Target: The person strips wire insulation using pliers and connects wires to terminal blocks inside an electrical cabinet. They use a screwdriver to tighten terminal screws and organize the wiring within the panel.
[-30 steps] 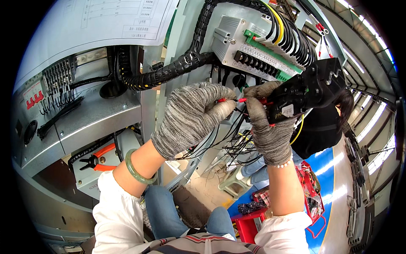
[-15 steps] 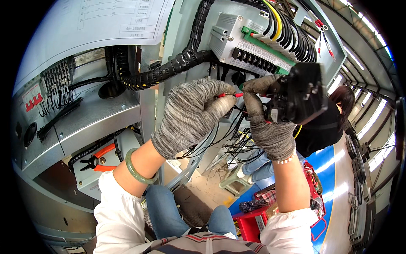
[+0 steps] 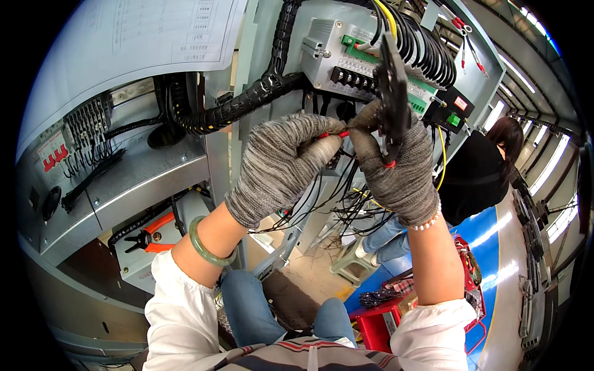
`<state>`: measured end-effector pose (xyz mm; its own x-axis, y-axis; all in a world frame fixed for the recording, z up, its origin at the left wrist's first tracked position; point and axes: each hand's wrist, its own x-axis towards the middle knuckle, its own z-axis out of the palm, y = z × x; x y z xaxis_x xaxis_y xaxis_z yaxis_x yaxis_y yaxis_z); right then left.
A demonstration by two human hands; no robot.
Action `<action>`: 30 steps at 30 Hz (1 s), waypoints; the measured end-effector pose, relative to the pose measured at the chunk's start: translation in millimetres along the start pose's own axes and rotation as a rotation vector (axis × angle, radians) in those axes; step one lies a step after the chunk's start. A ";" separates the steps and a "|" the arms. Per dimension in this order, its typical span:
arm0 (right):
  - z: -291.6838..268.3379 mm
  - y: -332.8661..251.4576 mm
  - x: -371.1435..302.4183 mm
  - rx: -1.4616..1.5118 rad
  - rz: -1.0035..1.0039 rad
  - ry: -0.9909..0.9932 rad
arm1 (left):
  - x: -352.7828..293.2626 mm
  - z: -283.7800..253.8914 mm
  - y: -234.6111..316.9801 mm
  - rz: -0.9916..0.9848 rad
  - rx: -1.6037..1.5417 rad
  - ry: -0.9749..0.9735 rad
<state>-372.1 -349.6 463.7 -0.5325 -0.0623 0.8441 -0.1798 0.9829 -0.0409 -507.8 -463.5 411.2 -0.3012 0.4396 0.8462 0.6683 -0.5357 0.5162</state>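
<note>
Both hands wear grey knitted gloves. My left hand (image 3: 278,167) pinches a small red sleeved wire end (image 3: 344,133) between thumb and forefinger. Close beside it, the fingertips of my right hand (image 3: 399,176) almost meet the left ones; whether they touch the red piece is hard to tell. A black flat-bodied device (image 3: 393,86), seen nearly edge-on, is held upright in my right hand, with a red bit at its lower end. Thin black wires (image 3: 346,210) dangle loosely below and between the hands. Behind the hands is a grey module with a green terminal strip (image 3: 362,49).
A thick black wrapped cable bundle (image 3: 238,105) crosses the open cabinet. Orange-handled pliers (image 3: 151,236) lie on a lower left box. A drawing sheet (image 3: 142,37) covers the upper left. At the right sits another person (image 3: 476,176); a red toolbox (image 3: 377,328) stands on the floor.
The black device has turned from its broad side to nearly edge-on and shifted left, uncovering a black module on the panel. My left hand keeps its pinch on the red piece.
</note>
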 end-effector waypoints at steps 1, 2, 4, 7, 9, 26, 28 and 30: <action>-1.5 -1.7 -2.9 0.030 0.022 0.035 | 0.5 -1.0 3.5 -0.032 -0.002 -0.014; -9.0 -6.4 -3.0 -0.024 0.043 0.024 | 0.8 -1.4 6.2 -0.064 -0.003 -0.027; -19.1 -11.8 -5.7 -0.041 0.148 0.010 | -0.7 -3.7 7.8 -0.127 -0.043 0.005; -41.0 1.5 -21.0 -0.322 0.124 -0.071 | -1.5 -3.7 7.1 -0.213 -0.173 0.051; -46.8 4.0 -24.3 -0.412 0.119 -0.132 | -1.5 -5.5 9.1 -0.257 -0.193 0.051; -34.3 -6.0 -23.9 -0.668 0.153 -0.258 | -3.0 -5.7 -3.1 -0.145 -0.283 0.123; -33.5 -5.4 -24.1 -0.687 0.136 -0.251 | -3.3 -5.4 -3.3 -0.156 -0.301 0.127; -33.9 -6.1 -23.1 -0.665 0.138 -0.260 | -4.1 -5.6 -3.3 -0.169 -0.310 0.127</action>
<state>-330.7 -348.3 462.6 -0.7081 0.1119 0.6972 0.4001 0.8772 0.2656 -512.6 -467.6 406.8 -0.4843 0.4581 0.7454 0.3701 -0.6648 0.6489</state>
